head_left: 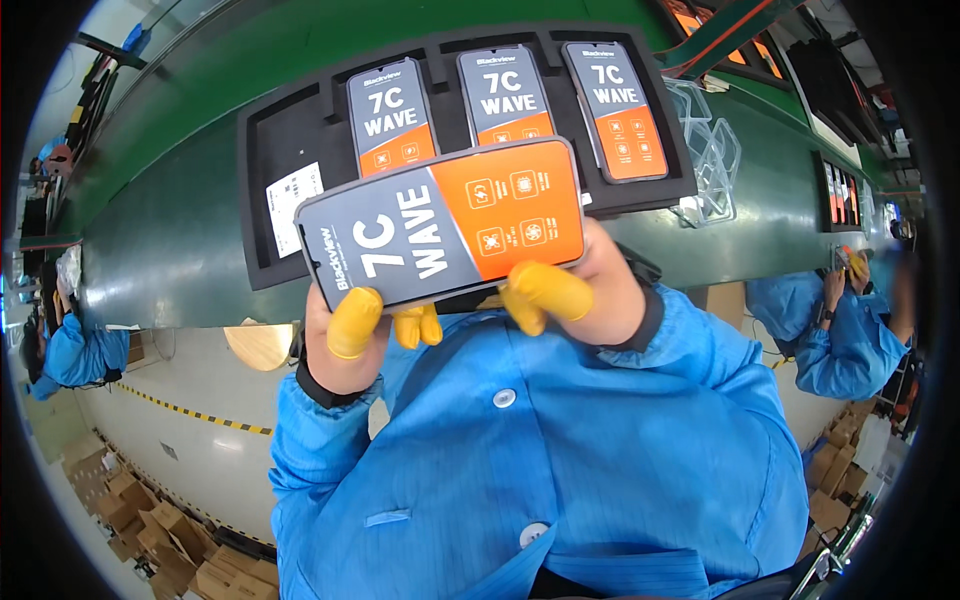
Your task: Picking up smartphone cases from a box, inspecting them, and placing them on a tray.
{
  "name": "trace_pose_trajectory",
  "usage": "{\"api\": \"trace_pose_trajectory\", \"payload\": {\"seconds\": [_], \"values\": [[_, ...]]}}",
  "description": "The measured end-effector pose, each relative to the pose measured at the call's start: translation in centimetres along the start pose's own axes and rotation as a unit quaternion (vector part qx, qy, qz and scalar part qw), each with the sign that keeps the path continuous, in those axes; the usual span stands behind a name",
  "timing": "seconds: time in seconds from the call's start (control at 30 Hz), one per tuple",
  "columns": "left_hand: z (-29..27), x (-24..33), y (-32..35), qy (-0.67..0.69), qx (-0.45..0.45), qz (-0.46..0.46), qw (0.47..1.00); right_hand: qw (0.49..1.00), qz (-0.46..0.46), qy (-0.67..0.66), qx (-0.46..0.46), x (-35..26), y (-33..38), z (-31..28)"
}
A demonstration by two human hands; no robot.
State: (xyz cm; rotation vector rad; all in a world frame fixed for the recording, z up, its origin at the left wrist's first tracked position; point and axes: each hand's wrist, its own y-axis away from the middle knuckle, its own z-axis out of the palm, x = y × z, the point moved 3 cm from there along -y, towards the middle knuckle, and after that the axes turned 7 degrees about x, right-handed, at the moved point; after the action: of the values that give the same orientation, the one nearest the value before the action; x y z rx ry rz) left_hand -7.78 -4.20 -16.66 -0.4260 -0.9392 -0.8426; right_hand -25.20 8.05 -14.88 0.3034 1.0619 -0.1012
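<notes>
A smartphone (445,220) with a grey and orange film on its screen is raised between my hands, lying sideways. My left hand (350,335) grips its left end, and yellow finger cots cover some of the fingertips. At the other end my right hand (580,290) holds the lower right edge, also with yellow cots. Behind it lies a black foam tray (265,240). Three like phones sit in its slots: a left one (390,110), a middle one (503,95) and a right one (615,110). The held phone covers the lower parts of the left and middle ones.
A white label (293,205) lies in the tray's left slot. Clear plastic frames (710,165) are piled right of the tray on the green bench (150,240). Co-workers in blue sit at the far left (80,355) and right (850,340). Cardboard boxes (165,535) stand on the floor.
</notes>
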Motion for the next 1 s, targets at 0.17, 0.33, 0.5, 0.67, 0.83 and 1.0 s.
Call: {"api": "trace_pose_trajectory", "payload": {"seconds": [0.17,0.33,0.5,0.67,0.83,1.0], "values": [[3.5,-0.9,0.7,-0.038,-0.011,-0.041,0.998,0.994,0.046,0.078,-0.067,0.9,0.0,1.8],[3.5,-1.6,0.1,-0.069,-0.042,-0.042,0.996,0.998,-0.004,0.044,-0.048,1.0,0.6,1.0],[2.4,-0.9,-0.1,-0.157,-0.078,0.054,0.983,0.996,-0.048,0.056,-0.041,0.1,0.7,-0.2],[2.8,-0.3,-0.1,-0.218,-0.081,0.050,0.971,0.995,-0.056,0.056,-0.064,-0.5,0.7,0.2],[2.2,-0.5,0.3,-0.217,-0.088,0.018,0.972,0.994,-0.061,0.039,-0.082,0.1,0.7,0.2],[3.2,-1.1,0.7,-0.166,-0.052,0.023,0.985,0.992,-0.052,0.068,-0.088,0.8,1.0,0.4]]}}
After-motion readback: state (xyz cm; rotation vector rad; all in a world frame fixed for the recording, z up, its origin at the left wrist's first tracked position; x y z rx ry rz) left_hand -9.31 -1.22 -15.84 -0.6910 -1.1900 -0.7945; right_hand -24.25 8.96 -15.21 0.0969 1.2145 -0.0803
